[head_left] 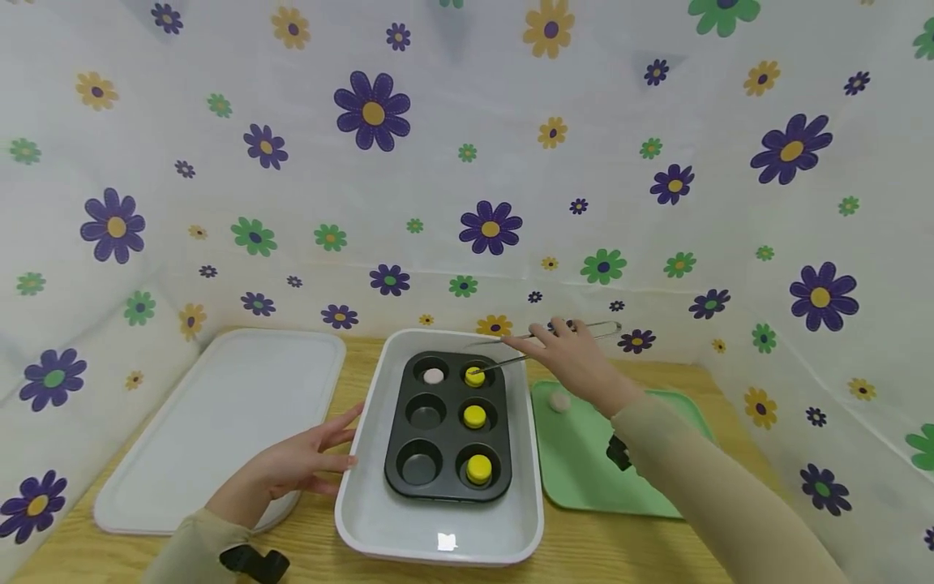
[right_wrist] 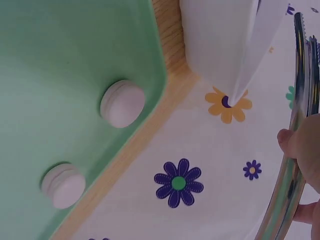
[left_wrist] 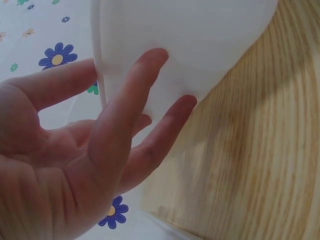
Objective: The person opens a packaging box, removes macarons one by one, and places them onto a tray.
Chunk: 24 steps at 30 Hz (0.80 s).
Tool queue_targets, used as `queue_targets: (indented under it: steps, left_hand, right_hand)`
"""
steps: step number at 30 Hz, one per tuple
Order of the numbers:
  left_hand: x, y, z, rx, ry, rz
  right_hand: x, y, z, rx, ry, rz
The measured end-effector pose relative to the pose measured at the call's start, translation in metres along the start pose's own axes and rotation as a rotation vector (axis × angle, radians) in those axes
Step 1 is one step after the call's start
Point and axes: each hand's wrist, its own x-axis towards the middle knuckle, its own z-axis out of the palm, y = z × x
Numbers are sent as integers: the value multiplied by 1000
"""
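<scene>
A black muffin tin [head_left: 447,425] sits inside a white tray [head_left: 438,535]. Its right column holds three yellow macarons [head_left: 475,416], and a pale pink one [head_left: 434,376] lies in the far left cup. My right hand [head_left: 576,357] grips metal tongs [head_left: 554,337] whose tips pinch the far yellow macaron [head_left: 475,375] at its cup. In the right wrist view the tongs [right_wrist: 295,150] run past my fingers [right_wrist: 300,145]. My left hand [head_left: 299,466] rests with straight fingers against the white tray's left wall [left_wrist: 150,45].
A green tray [head_left: 584,470] at the right carries pale pink macarons [right_wrist: 122,104], [right_wrist: 63,185]. A white lid-like tray [head_left: 212,430] lies at the left on the wooden table [left_wrist: 250,150]. Flowered cloth [head_left: 467,162] walls in the back and sides.
</scene>
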Motion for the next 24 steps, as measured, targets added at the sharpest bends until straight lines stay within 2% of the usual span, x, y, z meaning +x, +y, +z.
queue_targets:
  steps: [5, 11, 16, 24]
  left_hand:
    - [0, 0, 0, -3, 7, -3]
    - [0, -3, 0, -35, 6, -6]
    - [1, -5, 1, -29, 25, -18]
    - [1, -3, 1, -22, 50, -28]
  right_hand:
    - [24, -8, 2, 52, -82, -51]
    - [51, -10, 2, 47, -92, -140]
    - [69, -13, 1, 109, -119, -166]
    - [91, -23, 7, 84, -123, -209]
